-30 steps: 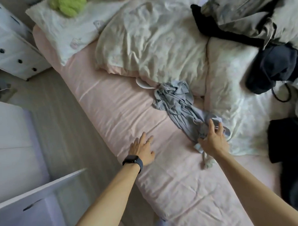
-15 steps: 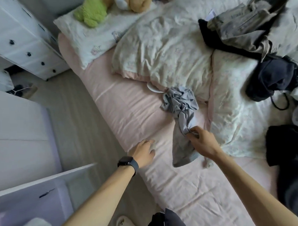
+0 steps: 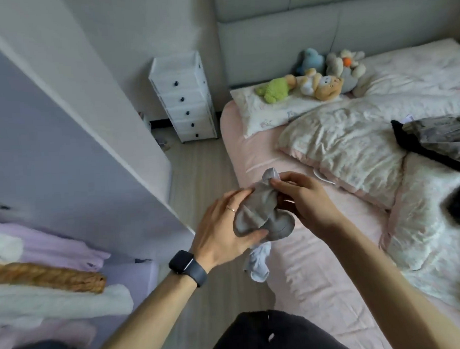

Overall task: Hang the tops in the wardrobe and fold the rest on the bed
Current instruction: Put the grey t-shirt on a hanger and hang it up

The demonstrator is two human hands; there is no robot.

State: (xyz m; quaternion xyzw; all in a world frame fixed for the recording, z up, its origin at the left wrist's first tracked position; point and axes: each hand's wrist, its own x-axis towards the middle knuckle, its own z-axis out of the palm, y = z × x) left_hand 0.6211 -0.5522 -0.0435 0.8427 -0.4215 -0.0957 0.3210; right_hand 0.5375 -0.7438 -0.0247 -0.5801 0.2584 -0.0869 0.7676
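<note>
**Grey garment balled up between both hands at the bed's edge**

Looking down at a grey garment (image 3: 262, 212), scrunched into a ball at dead centre and held up in the air over the edge of the bed (image 3: 321, 289). Gripped from 8 o'clock by the left hand (image 3: 223, 227), with the thumb underneath and the fingers curled over the top; ring on one finger, dark smartwatch (image 3: 188, 267) on that wrist. Pinched at its upper end from 3 o'clock by the right hand (image 3: 304, 200), fingertips closed on a small twisted peak of fabric. So, both hands clamped on the same bundle. Also spotting a paler, whitish bit of cloth (image 3: 258, 265) dangling below it towards 6 o'clock; can't tell if part of the same piece or something separate.

Over at 2 to 5 o'clock: pink sheet, rumpled cream duvet (image 3: 354, 147), and a heap of dark clothes (image 3: 433, 141) lying on the duvet at 3 o'clock. Up at 1 o'clock, a pillow (image 3: 263, 112) with plush toys (image 3: 322, 87) on it, near the grey headboard (image 3: 322, 25).

At 11 o'clock, a white drawer unit (image 3: 186, 97) on the floor beside the bed. From 9 to 7 o'clock, the open wardrobe (image 3: 64, 144), with a folded stack (image 3: 49, 277) on its shelf: lilac, orange knit, fluffy white. Dark fabric at 6 o'clock, too cropped to identify.
</note>
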